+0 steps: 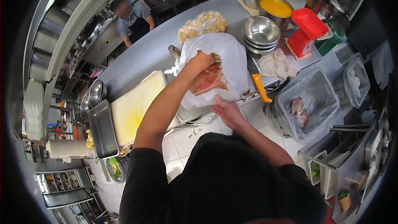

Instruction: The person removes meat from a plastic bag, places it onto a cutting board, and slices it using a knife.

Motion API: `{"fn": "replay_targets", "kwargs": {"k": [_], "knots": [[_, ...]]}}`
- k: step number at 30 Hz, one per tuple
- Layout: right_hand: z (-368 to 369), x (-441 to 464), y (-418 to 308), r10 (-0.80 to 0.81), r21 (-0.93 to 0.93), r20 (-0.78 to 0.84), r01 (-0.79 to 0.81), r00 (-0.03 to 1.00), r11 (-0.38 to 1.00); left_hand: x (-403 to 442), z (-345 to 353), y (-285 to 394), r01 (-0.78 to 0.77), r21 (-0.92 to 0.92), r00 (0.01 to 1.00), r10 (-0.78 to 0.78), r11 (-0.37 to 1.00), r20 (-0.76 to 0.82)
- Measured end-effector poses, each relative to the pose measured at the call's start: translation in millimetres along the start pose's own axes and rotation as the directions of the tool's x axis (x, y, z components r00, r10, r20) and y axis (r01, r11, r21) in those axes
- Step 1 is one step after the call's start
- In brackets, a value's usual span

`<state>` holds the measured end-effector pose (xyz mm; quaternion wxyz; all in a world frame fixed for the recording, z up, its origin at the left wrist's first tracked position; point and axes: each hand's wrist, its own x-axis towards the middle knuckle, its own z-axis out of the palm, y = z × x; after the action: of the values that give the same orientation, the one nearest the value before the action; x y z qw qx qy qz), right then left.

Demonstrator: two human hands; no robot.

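Note:
A white plastic bag [235,54] lies on the metal counter with its mouth open, showing raw reddish meat [206,79] inside. My left hand [201,61] reaches over the bag's opening, fingers curled at the upper edge of the meat; what they pinch is too small to make out. Below the bag's near side is my right hand [228,111], fingers spread and touching the plastic, holding nothing. Behind the bag sits a clear bag of pale yellow pieces [204,24]. An orange-handled knife [261,88] lies to the right, beside a crumpled cloth [276,64].
A cutting board [135,105] and black tray [103,128] stand left. Stacked metal bowls [261,31], a pot of yellow liquid [275,7] and a red scale [304,37] are at right. A plastic-lined bin [307,103] holds meat. A person [134,18] stands across the counter.

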<state>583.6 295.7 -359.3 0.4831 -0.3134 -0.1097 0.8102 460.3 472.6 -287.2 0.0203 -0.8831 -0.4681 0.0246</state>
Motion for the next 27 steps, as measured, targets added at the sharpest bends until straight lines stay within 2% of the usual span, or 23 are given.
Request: {"fn": "replay_targets", "kwargs": {"k": [1,2,3,4,5,6,7,9,13,14,17,18,21,22,27], "knots": [[0,2,-1,-0.015,0.011,-0.011,0.015,1.000,1.000,9,13,-11,-0.086,0.095,0.996,0.086,0.992,-0.003],[-2,4,-1,-0.005,0.031,-0.002,0.005,1.000,1.000,16,23,-17,-0.173,0.266,0.985,0.165,0.948,0.052],[-4,10,-3,0.002,0.048,0.009,-0.003,1.000,0.999,23,32,-24,-0.264,0.422,0.964,0.242,0.868,0.106],[-5,16,-6,0.009,0.064,0.020,-0.010,1.000,0.998,32,39,-30,-0.355,0.618,0.935,0.284,0.702,0.214],[-5,20,-7,0.005,0.076,0.010,-0.006,1.000,0.997,37,32,-31,-0.243,0.419,0.961,0.159,0.875,0.226],[-2,26,-9,0.000,0.086,0.001,0.000,1.000,0.996,42,24,-32,-0.073,0.176,0.972,0.030,0.982,0.234],[0,31,-11,-0.005,0.096,-0.007,0.006,1.000,0.995,46,17,-33,0.111,-0.044,0.966,-0.098,0.993,0.239],[4,40,-13,-0.029,0.072,-0.020,0.030,0.999,0.997,63,12,-45,0.231,-0.170,0.912,-0.153,0.958,0.380],[9,54,-18,-0.071,0.061,-0.042,0.074,0.997,0.995,65,7,-52,0.148,-0.252,0.988,-0.133,0.956,0.076],[9,56,-18,-0.069,0.067,-0.067,0.073,0.995,0.995,47,-7,-43,0.052,-0.368,0.972,-0.132,0.928,-0.195],[10,63,-19,-0.073,0.079,-0.103,0.082,0.992,0.993,-6,-78,11,0.079,-0.178,0.968,-0.118,0.981,-0.222],[8,68,-19,-0.078,0.084,-0.101,0.087,0.992,0.993,-16,-86,17,-0.025,-0.102,0.965,-0.003,0.994,-0.261],[2,73,-19,-0.089,0.036,-0.096,0.093,0.991,0.995,-45,-94,31,0.016,-0.207,0.975,-0.061,0.978,-0.214],[0,74,-19,-0.089,0.004,-0.091,0.090,0.992,0.996,-50,-94,30,0.024,-0.236,0.963,-0.086,0.971,-0.255],[-7,68,-27,0.002,-0.074,-0.032,-0.005,0.999,0.997,-52,-100,-1,0.124,-0.292,0.959,-0.190,0.948,-0.210]]}}
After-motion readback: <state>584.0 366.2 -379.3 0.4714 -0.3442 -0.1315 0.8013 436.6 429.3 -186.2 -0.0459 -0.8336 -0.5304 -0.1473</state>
